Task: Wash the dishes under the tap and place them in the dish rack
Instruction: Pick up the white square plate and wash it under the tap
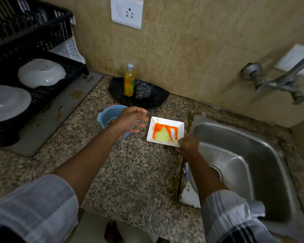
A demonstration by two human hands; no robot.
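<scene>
Head view: right hand (189,143) pinches the stained white square plate (165,131) at its five o'clock corner, steel sink (263,137) off at three o'clock; left hand (132,121) hovers loose-fingered, holding nothing.

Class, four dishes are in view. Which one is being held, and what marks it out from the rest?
The square white plate, smeared orange and yellow, gripped at its near corner by the right hand. The blue bowl sits unheld on the counter; the two white dishes sit in the rack.
</scene>
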